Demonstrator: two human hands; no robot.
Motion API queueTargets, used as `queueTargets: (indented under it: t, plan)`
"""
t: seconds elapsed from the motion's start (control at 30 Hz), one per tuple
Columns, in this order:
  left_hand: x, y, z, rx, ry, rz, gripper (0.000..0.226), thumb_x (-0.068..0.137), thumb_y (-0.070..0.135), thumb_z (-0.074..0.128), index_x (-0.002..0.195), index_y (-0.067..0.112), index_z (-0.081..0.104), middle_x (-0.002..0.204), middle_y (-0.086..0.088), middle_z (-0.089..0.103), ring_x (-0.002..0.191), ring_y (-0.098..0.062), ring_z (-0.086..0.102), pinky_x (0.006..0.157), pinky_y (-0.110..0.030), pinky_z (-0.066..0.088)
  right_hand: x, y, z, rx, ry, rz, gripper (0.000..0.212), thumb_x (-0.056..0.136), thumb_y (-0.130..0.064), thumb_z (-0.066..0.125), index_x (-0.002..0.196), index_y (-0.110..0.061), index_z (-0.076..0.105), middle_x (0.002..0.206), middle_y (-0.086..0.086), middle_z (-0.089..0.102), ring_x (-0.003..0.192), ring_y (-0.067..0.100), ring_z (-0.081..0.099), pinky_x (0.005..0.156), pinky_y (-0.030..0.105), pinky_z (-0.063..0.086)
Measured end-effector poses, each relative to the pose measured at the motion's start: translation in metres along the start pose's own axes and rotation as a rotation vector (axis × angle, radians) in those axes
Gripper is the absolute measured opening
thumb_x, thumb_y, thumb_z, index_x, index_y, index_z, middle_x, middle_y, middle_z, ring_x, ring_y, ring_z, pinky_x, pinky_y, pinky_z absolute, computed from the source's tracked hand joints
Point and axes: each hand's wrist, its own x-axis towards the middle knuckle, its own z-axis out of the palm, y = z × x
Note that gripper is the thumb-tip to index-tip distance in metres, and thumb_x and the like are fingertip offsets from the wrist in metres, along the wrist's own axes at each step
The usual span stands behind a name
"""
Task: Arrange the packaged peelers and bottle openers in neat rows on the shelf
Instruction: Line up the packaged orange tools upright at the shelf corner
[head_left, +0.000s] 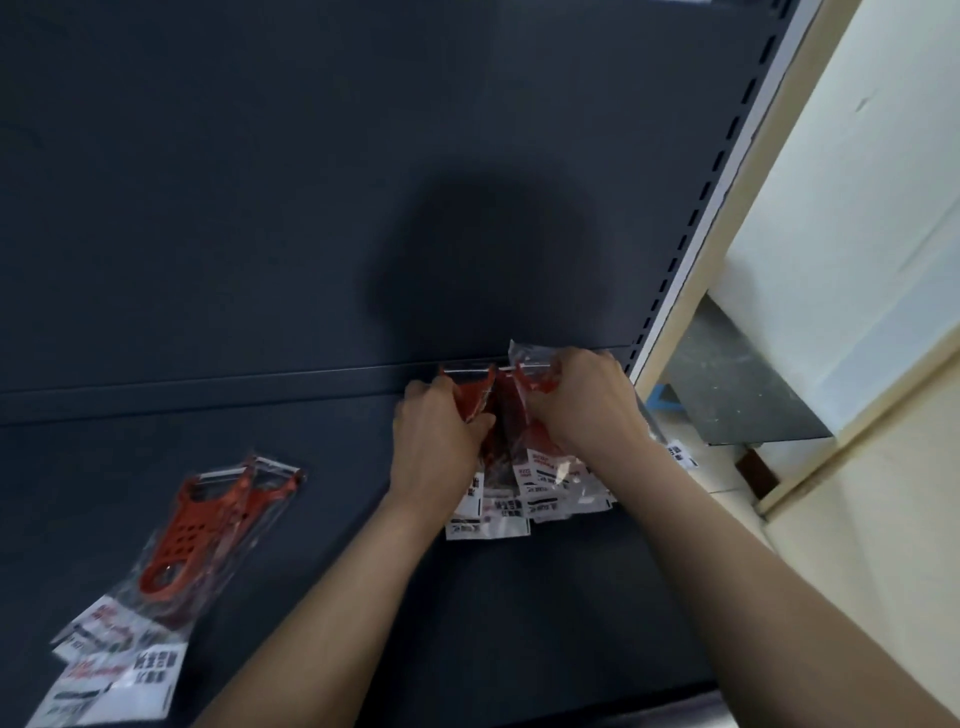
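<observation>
Dark shelf (322, 467), both hands on a bundle of packaged peelers (550, 480) at centre right.
Left hand (436, 441) and right hand (582, 410) each grip it; a loose pile (202, 525) lies lower left.

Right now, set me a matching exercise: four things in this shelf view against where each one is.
Things:
1. left hand
2. right hand
3. loose packets
4. slotted upright

Places:
A. along the right edge of the shelf
B. lying untouched, front left
C. gripping the right side of the bundle of packets by the back wall
D. gripping that bundle's left side

Pairs: 1-D, 2-C, 3-B, 4-A
</observation>
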Motion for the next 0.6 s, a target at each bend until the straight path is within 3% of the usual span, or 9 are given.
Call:
queueTargets:
  t: [0.2,0.37,0.5,0.6]
  plan:
    - [0.000,0.000,0.009,-0.034,-0.060,-0.003,0.027,0.093,0.031,0.053,0.086,0.008,0.065,0.092,-0.011,0.059,0.080,-0.022,0.057,0.075,-0.032,0.046,0.011,0.014,-0.002,0.005,-0.005,-0.014,0.032,0.084,-0.035,0.062,0.095,-0.004,0.062,0.101,0.017,0.061,0.092,0.033,0.057,0.081,0.036,0.049]
    - [0.000,-0.008,0.007,-0.009,-0.024,0.003,0.020,0.092,0.014,0.050,0.105,0.013,0.066,0.101,-0.009,0.060,0.089,-0.021,0.057,0.073,-0.023,0.041,0.017,0.013,0.005,0.052,-0.034,-0.044,0.034,0.085,-0.039,0.063,0.094,-0.006,0.063,0.098,0.014,0.062,0.078,0.025,0.059,0.066,0.027,0.042]
    - [0.000,-0.010,0.008,-0.032,-0.055,-0.004,0.023,0.089,0.011,0.054,0.108,0.016,0.066,0.102,-0.006,0.059,0.082,-0.014,0.055,0.068,-0.018,0.037,0.019,0.016,0.007,0.062,-0.041,-0.049,0.033,0.085,-0.040,0.064,0.086,-0.007,0.060,0.095,0.015,0.062,0.076,0.025,0.059,0.064,0.026,0.039]
    - [0.001,-0.009,0.010,-0.038,-0.039,0.005,0.030,0.088,0.012,0.057,0.116,0.019,0.064,0.105,-0.004,0.056,0.082,-0.010,0.050,0.070,-0.017,0.036,0.021,0.022,0.005,0.069,-0.030,-0.039,0.032,0.084,-0.038,0.064,0.087,-0.006,0.062,0.096,0.015,0.062,0.080,0.029,0.060,0.067,0.031,0.046]
